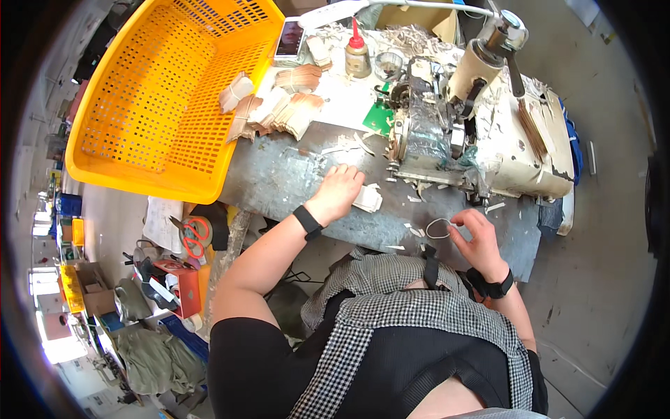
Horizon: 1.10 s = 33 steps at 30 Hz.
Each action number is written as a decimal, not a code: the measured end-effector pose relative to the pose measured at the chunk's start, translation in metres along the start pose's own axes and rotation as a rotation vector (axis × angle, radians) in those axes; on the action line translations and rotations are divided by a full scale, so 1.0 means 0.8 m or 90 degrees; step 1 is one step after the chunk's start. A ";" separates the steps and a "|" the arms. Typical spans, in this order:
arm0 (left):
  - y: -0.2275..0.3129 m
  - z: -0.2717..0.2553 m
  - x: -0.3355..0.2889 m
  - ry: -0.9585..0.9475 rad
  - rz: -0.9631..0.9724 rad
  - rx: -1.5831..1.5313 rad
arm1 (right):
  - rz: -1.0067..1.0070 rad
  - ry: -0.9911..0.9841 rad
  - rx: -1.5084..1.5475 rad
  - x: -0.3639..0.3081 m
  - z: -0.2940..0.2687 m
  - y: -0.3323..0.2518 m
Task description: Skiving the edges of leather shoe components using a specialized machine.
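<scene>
The left hand (340, 190) lies flat, fingers closed, on a small stack of pale tags (368, 198) on the grey desk (279, 174). The right hand (477, 234) pinches a rubber band (438, 228) near the desk's front edge. Tan tag bundles (279, 108) lie beside the orange basket (167, 91).

You have the sewing machine (481, 133) at the back of the bench (279, 174). Left of it sits a big orange basket (167, 91), just behind it a red-capped glue bottle (357, 52), and far below-left lie orange-handled scissors (194, 236).
</scene>
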<state>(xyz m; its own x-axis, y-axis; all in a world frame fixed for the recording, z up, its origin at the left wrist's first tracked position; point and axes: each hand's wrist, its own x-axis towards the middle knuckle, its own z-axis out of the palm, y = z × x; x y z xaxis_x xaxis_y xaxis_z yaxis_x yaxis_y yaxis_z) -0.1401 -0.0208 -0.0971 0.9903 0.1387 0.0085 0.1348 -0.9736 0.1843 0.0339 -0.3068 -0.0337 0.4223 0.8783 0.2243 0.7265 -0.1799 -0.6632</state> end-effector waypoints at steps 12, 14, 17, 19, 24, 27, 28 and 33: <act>0.008 -0.013 -0.005 -0.074 0.004 -0.091 | -0.061 -0.101 0.006 0.024 0.029 -0.022; 0.009 -0.011 -0.006 -0.106 -0.019 -0.174 | -0.080 -0.116 -0.007 0.028 0.034 -0.024; 0.008 -0.016 0.002 -0.108 -0.046 -0.377 | -0.079 -0.120 0.027 0.037 0.040 -0.029; 0.018 -0.036 0.009 -0.074 -0.054 -0.556 | -0.035 -0.116 0.084 0.042 0.045 -0.035; 0.054 -0.079 0.047 0.000 0.065 -1.042 | 0.019 -0.077 0.244 0.064 0.050 -0.050; 0.072 -0.088 0.061 -0.052 0.055 -1.143 | 0.153 -0.138 0.610 0.075 0.047 -0.059; 0.076 -0.087 0.064 -0.082 0.045 -1.166 | 0.164 -0.175 0.641 0.081 0.038 -0.064; 0.092 -0.086 0.077 -0.034 -0.004 -1.304 | 0.238 -0.129 0.595 0.081 0.024 -0.066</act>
<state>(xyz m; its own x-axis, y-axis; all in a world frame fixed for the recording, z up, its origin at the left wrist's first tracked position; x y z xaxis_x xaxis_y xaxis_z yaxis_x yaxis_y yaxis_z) -0.0718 -0.0717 -0.0153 0.9950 0.0993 -0.0116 -0.0521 0.6140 0.7876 0.0129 -0.2318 0.0022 0.3731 0.9105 -0.1781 -0.1826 -0.1161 -0.9763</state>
